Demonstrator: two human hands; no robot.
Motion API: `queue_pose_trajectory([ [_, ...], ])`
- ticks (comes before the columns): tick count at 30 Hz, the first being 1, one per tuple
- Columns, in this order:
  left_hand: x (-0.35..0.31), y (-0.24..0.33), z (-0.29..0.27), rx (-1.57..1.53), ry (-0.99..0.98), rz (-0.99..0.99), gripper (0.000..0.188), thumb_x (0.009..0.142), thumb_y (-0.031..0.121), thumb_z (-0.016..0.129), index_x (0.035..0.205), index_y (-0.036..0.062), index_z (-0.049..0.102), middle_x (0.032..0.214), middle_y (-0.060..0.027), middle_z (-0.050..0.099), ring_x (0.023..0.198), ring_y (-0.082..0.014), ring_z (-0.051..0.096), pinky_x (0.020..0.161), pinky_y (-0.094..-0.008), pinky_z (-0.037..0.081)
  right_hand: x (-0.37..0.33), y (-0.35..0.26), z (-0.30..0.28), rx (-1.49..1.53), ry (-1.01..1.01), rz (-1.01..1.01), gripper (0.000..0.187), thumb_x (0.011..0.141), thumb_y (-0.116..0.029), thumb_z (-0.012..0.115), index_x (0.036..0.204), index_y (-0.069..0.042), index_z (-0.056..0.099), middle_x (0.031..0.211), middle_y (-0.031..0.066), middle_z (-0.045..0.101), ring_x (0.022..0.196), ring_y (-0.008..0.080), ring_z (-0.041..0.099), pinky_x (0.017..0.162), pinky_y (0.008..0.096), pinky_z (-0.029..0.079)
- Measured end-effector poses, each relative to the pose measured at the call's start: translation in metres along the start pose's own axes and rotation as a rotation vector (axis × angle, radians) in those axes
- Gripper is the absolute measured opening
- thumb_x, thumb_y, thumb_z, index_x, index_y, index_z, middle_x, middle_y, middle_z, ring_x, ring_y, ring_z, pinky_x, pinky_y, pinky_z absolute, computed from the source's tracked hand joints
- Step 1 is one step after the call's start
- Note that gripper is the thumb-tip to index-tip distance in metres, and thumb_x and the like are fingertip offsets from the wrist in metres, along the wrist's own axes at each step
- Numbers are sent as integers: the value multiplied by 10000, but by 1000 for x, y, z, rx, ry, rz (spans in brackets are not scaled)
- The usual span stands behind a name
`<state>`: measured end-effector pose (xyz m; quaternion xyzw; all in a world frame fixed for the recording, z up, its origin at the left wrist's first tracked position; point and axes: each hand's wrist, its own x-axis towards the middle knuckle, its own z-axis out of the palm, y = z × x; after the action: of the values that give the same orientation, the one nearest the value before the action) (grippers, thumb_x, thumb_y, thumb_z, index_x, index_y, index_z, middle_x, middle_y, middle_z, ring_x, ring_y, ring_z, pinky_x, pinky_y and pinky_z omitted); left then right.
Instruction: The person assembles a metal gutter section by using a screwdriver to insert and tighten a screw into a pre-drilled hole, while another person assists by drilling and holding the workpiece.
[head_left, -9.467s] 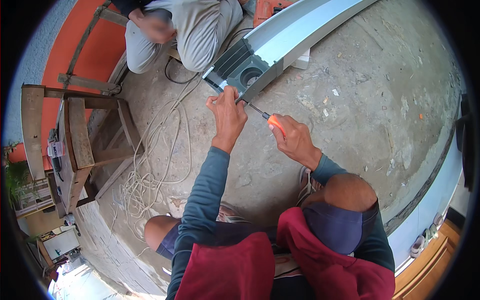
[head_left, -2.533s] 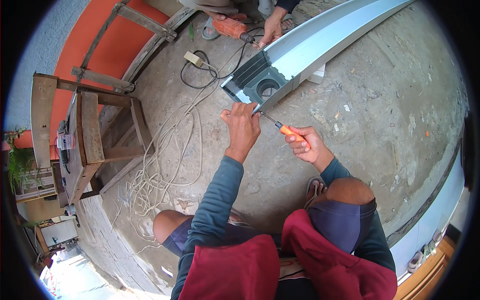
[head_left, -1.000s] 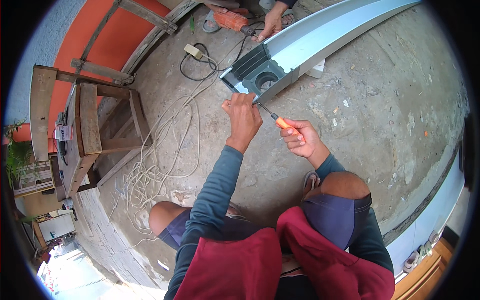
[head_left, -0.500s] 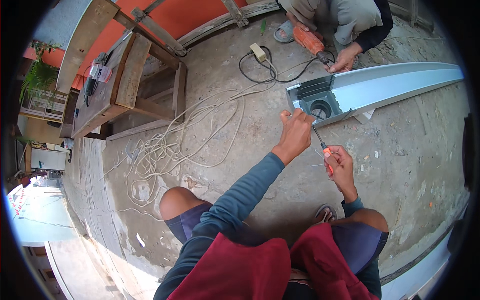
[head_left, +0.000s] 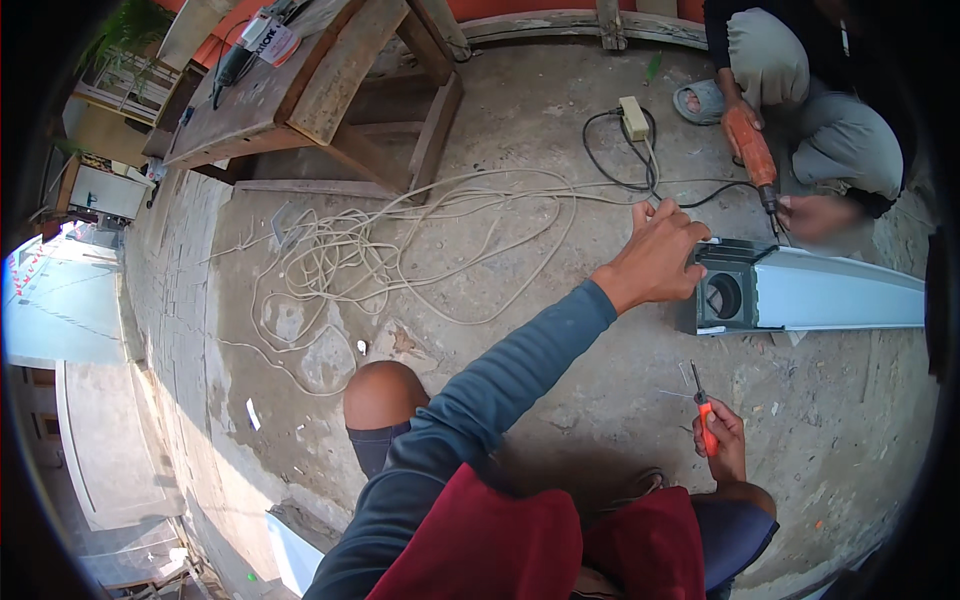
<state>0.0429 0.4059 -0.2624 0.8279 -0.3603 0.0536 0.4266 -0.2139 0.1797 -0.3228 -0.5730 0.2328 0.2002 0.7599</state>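
Observation:
A long white gutter (head_left: 850, 293) lies on the concrete at the right. Its near end carries a dark grey outlet piece (head_left: 742, 268) with a round hole. My left hand (head_left: 655, 255) is closed at this end's far corner, fingers curled over the edge. Closer to me, my right hand (head_left: 730, 442) grips a screwdriver (head_left: 706, 422) by its orange handle, shaft pointing up and away, apart from the gutter. Beyond the gutter, a crouching co-worker holds an orange power drill (head_left: 750, 150); that person's other hand (head_left: 825, 220) is blurred near the bit.
A tangled pale extension cord (head_left: 350, 245) spreads over the floor, running to a socket block (head_left: 633, 118). At the upper left stands a wooden bench (head_left: 330, 90) bearing an angle grinder (head_left: 250, 50). Thin metal pieces (head_left: 687, 378) lie near the screwdriver.
My right hand has drawn the screwdriver back from the gutter toward my knee. My left hand has shifted to the end's far corner. The co-worker's drill now points down beside the gutter.

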Motion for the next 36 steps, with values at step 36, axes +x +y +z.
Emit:
queue_pose_trajectory([
  [36,153,-269,-472,1285,353,-224,501,891,343,675,1343,133,616,1323,-63,622,1288,-293,512,998,-501,442,-195,-152,109,-1083,736,268,340,897,-291,708,967,42,714,689,179,637,618,276,590,626,381,465],
])
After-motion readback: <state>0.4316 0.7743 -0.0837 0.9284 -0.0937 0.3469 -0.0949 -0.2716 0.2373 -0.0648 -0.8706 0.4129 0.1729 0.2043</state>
